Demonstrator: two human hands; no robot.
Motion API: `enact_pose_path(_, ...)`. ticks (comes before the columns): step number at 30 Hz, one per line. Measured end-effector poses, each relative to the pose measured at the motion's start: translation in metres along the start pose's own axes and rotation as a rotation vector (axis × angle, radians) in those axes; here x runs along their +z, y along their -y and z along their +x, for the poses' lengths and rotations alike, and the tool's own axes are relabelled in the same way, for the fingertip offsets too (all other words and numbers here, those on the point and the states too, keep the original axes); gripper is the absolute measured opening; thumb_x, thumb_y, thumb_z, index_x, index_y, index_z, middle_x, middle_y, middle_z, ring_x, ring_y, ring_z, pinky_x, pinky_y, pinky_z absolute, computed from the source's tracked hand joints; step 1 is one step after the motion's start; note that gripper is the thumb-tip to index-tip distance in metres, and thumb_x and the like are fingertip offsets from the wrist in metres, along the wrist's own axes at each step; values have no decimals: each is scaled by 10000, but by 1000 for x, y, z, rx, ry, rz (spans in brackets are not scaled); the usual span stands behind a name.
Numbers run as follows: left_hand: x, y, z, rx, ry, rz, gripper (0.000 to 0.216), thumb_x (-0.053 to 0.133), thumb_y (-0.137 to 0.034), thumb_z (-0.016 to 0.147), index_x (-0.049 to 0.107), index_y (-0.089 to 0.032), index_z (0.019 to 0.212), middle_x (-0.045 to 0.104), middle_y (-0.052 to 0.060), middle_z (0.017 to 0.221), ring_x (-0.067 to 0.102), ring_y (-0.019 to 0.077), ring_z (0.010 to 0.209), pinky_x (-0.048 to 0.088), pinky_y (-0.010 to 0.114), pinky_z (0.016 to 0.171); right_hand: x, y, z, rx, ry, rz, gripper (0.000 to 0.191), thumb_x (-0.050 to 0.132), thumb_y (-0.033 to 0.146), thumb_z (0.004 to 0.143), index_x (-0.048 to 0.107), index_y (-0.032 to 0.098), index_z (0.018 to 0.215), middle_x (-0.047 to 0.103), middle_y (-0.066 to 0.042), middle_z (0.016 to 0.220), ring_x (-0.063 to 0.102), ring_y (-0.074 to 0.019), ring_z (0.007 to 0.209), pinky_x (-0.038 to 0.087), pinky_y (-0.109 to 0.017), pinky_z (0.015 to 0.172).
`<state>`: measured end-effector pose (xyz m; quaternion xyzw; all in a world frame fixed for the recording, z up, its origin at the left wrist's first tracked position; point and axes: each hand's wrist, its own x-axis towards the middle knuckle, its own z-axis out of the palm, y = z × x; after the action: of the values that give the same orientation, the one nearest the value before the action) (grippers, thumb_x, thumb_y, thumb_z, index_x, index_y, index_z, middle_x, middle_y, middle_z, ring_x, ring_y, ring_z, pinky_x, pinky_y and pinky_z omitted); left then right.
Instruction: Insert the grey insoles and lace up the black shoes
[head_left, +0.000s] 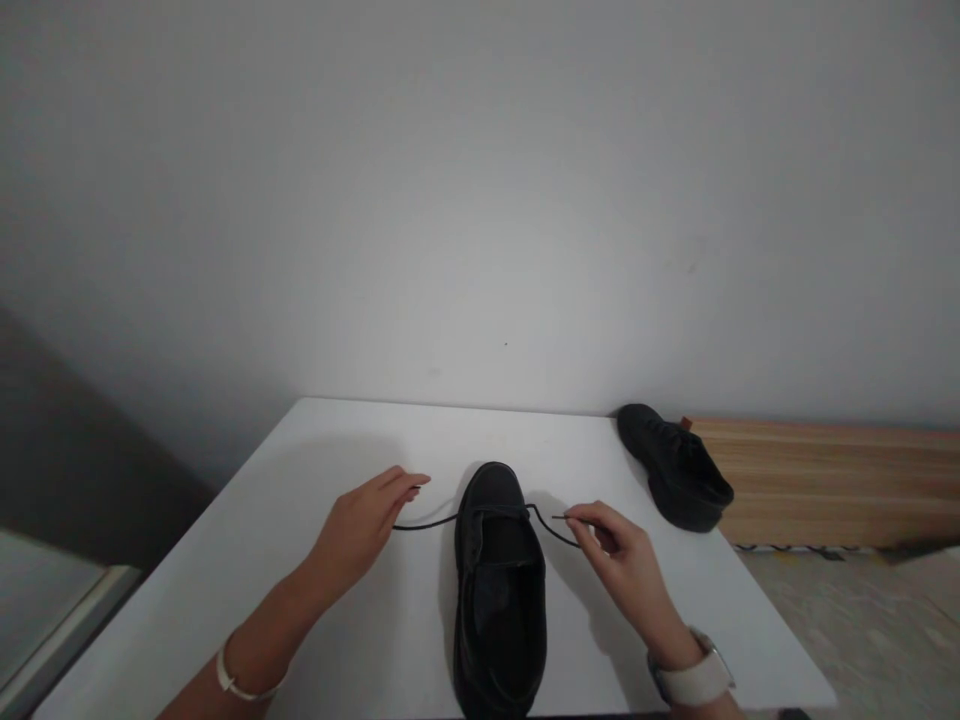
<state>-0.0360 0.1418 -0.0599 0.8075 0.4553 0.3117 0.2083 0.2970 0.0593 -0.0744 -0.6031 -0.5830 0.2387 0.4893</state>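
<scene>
A black shoe (466, 600) lies on the white table in front of me, its toe pointing away. A black shoelace (427, 525) runs out from both sides of the shoe near the toe. To the left of the shoe, my left hand (369, 515) pinches one end of the lace between thumb and fingers. On the other side, my right hand (616, 550) pinches the other end, and its thin tip sticks out toward the shoe. Neither hand touches the shoe itself.
A second black shoe (667, 465), with its laces in, sits at the table's back right corner. The white table (525, 425) meets a pale wall (480, 250). Beyond its right edge is a wood-grained surface (817, 480), with floor (832, 610) below.
</scene>
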Motion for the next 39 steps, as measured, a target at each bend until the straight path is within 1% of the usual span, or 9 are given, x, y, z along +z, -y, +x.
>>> enact_pose_path(2,8,-8,0,40,81,72,293,440,-220,947,687,-263,1097,720,11,891,673,187,845,479,277,769,12,3,0,-11,71,-7,186,695,384,846,762,213,818,724,-48,781,593,-180,655,423,-271,556)
enact_pose_path(4,13,-16,0,62,136,143,276,450,-191,959,674,-236,1115,715,24,870,669,196,812,473,282,738,19,3,0,-13,114,-7,201,668,388,868,750,207,836,716,-50,784,582,-179,650,425,-273,559)
enact_pose_path(8,19,-29,-1,125,218,248,175,514,-175,974,672,-217,910,684,7,782,637,185,719,428,262,650,23,0,-1,1,153,8,249,630,420,893,721,193,845,701,-61,793,606,-196,700,464,-290,610)
enact_pose_path(10,22,-34,-1,167,236,280,167,540,-160,972,667,-218,881,683,1,768,626,183,730,420,259,656,22,0,0,10,162,20,271,626,440,894,709,189,837,691,-62,788,616,-203,722,479,-296,630)
enact_pose_path(20,38,-39,3,288,189,299,126,570,-144,968,655,-174,880,697,19,781,599,181,737,428,271,657,21,2,-3,38,204,52,267,628,441,884,688,188,822,664,-53,784,620,-204,738,493,-292,655)
enact_pose_path(24,41,-40,3,323,172,289,150,573,-141,962,667,-173,849,683,19,740,578,193,728,432,290,652,25,1,-3,47,189,41,254,612,427,880,680,187,830,661,-53,783,611,-204,733,482,-291,647)
enact_pose_path(26,42,-40,4,336,155,281,159,581,-140,957,681,-171,837,687,32,781,572,203,761,446,307,682,27,4,-3,48,173,24,241,602,410,880,676,186,830,642,-43,751,582,-192,689,459,-283,618)
enact_pose_path(30,44,-40,7,338,115,249,168,591,-133,948,715,-168,841,686,65,896,570,221,845,472,327,729,27,10,-5,47,148,-16,201,593,362,871,668,186,811,591,-16,681,507,-171,608,398,-275,568)
enact_pose_path(39,47,-38,1,263,115,131,217,513,-80,951,707,-174,939,681,64,900,613,206,859,524,323,767,30,18,-6,101,133,-9,172,595,338,838,648,186,777,586,-7,653,503,-166,589,383,-272,554)
